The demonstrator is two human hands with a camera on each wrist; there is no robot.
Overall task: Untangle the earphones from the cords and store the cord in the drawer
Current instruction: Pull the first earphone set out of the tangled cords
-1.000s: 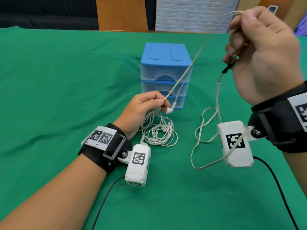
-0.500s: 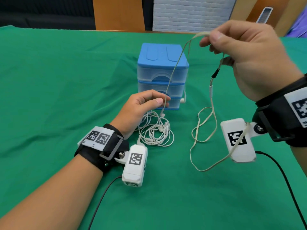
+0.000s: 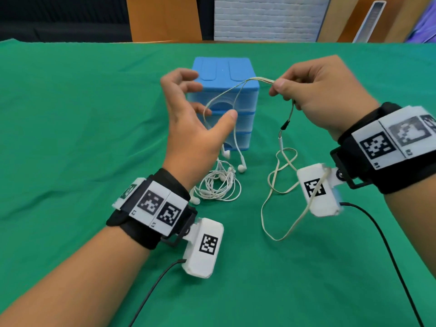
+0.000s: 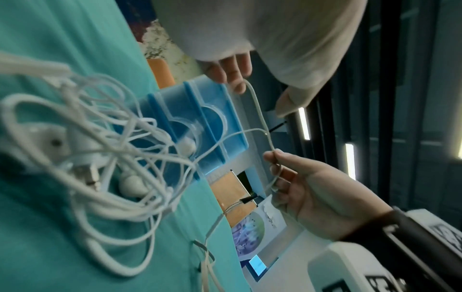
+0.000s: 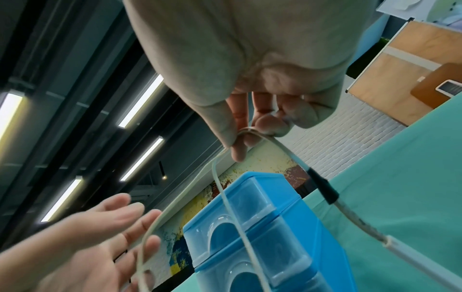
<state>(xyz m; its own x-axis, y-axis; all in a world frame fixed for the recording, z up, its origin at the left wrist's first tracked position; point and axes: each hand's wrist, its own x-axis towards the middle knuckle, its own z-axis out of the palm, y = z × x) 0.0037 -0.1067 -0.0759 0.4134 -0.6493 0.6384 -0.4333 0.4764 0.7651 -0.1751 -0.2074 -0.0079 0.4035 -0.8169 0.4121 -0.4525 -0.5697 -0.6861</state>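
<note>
One beige cord (image 3: 238,90) hung pinched in the right hand (image 3: 316,90), the left hand (image 3: 188,128) spread open before one three-drawer chest (image 3: 226,74), whose lowest drawer was partly hidden.

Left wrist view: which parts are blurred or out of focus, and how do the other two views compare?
Left wrist view: the near white earphones are soft, the right hand sharper. Head view: mostly sharp, slight motion blur on the left hand. Right wrist view: the left hand's fingers are blurred.
</note>
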